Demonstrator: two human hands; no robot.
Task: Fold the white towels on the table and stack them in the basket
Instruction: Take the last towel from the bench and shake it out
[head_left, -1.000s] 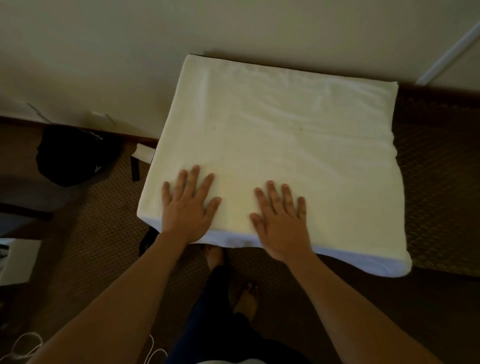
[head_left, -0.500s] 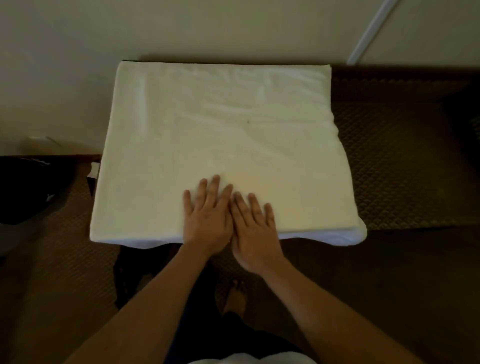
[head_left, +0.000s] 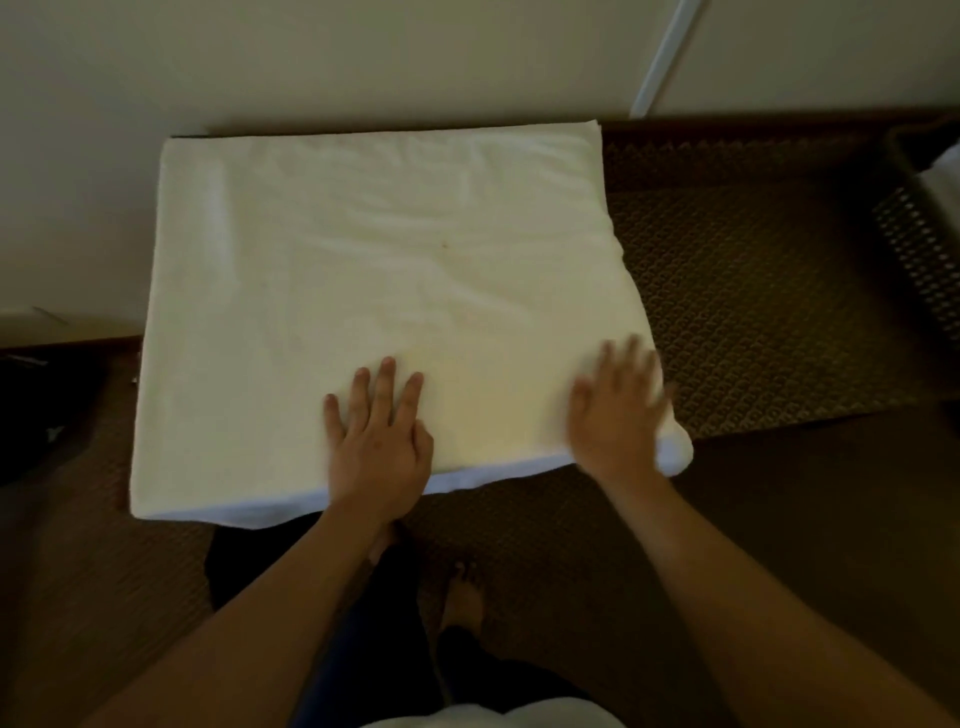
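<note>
Pressing flat on the near edge of the white towel (head_left: 374, 291), left hand (head_left: 376, 441) spread; right hand (head_left: 618, 415), blurred, fingers spread, now slid from beside it to the near right corner. Smoothing done, probably; next fold due. Far right, basket (head_left: 922, 223), well apart.

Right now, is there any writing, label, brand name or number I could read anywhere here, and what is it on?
None: no readable text shows anywhere in this view.
The white towel is plain apart from a tiny dark speck, with no tag in sight.
The dark basket at the right edge shows only its perforated wall.
The dark object on the floor at the left has a small pale mark, too blurred to read.
</note>
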